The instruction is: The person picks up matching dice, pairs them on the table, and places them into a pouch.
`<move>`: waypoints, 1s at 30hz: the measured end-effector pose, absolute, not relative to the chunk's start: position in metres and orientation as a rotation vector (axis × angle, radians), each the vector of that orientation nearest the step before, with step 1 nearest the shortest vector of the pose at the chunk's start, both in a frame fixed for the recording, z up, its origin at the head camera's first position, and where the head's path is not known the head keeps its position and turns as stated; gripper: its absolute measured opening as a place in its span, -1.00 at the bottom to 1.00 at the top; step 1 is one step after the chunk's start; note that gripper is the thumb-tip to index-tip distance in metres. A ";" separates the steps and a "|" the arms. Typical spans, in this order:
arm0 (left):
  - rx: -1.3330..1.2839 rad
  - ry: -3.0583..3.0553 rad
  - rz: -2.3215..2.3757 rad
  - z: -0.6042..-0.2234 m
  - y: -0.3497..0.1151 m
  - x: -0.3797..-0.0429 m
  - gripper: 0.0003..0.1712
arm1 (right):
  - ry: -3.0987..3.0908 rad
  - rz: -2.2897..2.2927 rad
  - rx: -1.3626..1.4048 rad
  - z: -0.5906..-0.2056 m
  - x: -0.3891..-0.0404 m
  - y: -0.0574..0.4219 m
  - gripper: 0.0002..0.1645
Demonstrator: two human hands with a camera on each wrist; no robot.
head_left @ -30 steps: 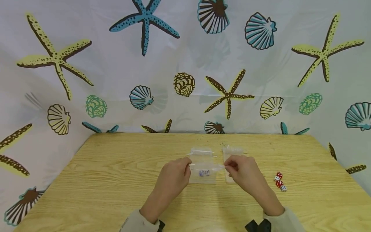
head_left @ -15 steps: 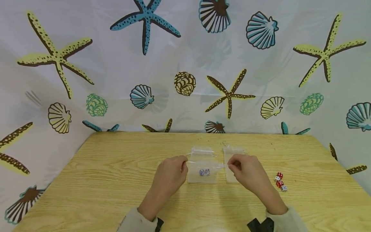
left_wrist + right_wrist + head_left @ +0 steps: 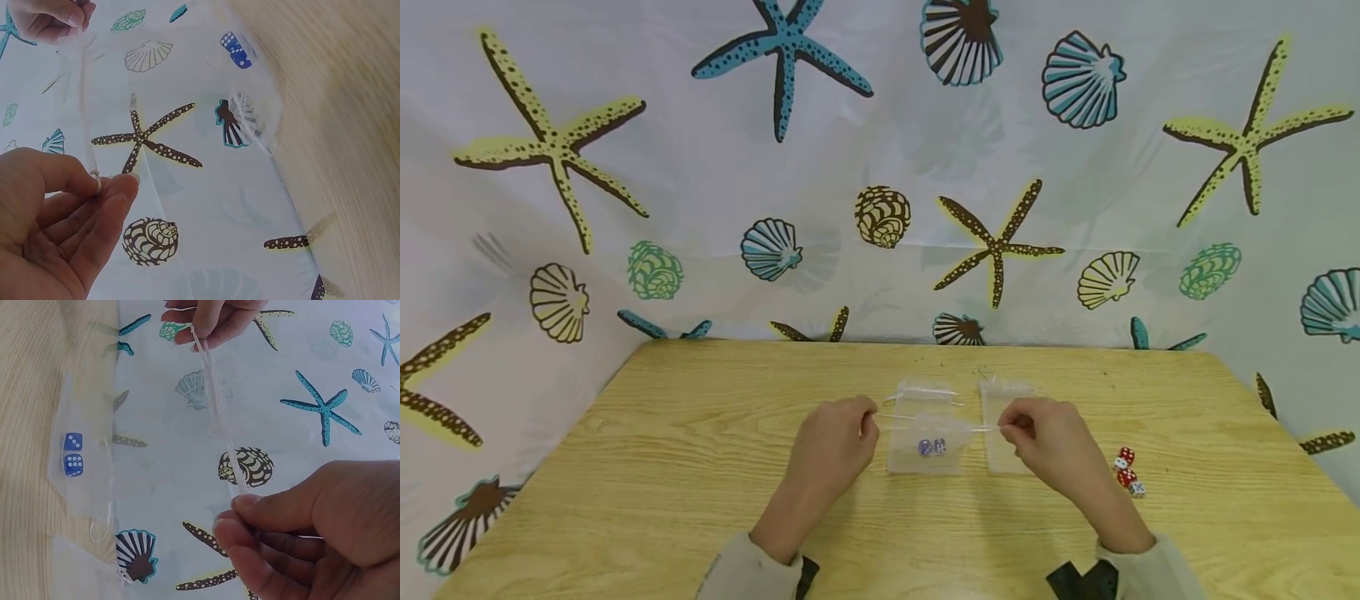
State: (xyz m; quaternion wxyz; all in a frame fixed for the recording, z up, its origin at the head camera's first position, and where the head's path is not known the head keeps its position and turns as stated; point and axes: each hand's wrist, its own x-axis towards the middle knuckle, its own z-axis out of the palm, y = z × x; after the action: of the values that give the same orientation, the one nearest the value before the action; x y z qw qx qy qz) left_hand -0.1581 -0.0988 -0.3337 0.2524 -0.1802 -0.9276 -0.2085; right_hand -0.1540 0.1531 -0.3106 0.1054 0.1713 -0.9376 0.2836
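A small sheer white drawstring bag (image 3: 951,425) hangs between the two hands above the table. Two blue dice (image 3: 73,453) with white pips show through its mesh. The left hand (image 3: 833,440) pinches the drawstring (image 3: 86,119) between thumb and fingertips at the bag's left. On the other side, the right hand (image 3: 1047,433) pinches the opposite drawstring end, and the cord runs taut between them in the right wrist view. Below and behind lies a second sheer bag (image 3: 913,400), flat on the table; a third sheer bag (image 3: 994,408) lies partly hidden behind the right hand.
Several red and white dice (image 3: 1126,472) sit in a short row on the wooden table (image 3: 700,433), right of the right hand. A white cloth (image 3: 835,150) printed with starfish and shells stands around the table's back and sides.
Both hands have moved a little apart, the left one leftward and the right one rightward. More of the cord shows on each side, and the bag's mouth looks narrower.
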 end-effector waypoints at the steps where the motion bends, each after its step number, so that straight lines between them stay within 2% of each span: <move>1: -0.486 -2.527 -0.569 -0.334 -0.099 -0.158 -0.84 | -2.766 0.839 0.502 -0.310 -0.154 0.154 -0.92; 30: -0.404 -2.604 -0.631 -0.334 -0.113 -0.165 -0.83 | -2.783 0.896 0.470 -0.303 -0.158 0.182 -0.93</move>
State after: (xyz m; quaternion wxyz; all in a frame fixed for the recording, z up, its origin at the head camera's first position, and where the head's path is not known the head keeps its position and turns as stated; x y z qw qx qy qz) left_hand -0.1654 -0.1125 -0.3343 0.2144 -0.1455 -0.9387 -0.2276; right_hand -0.1584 0.1818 -0.3026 0.0901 0.1582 -0.9360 0.3013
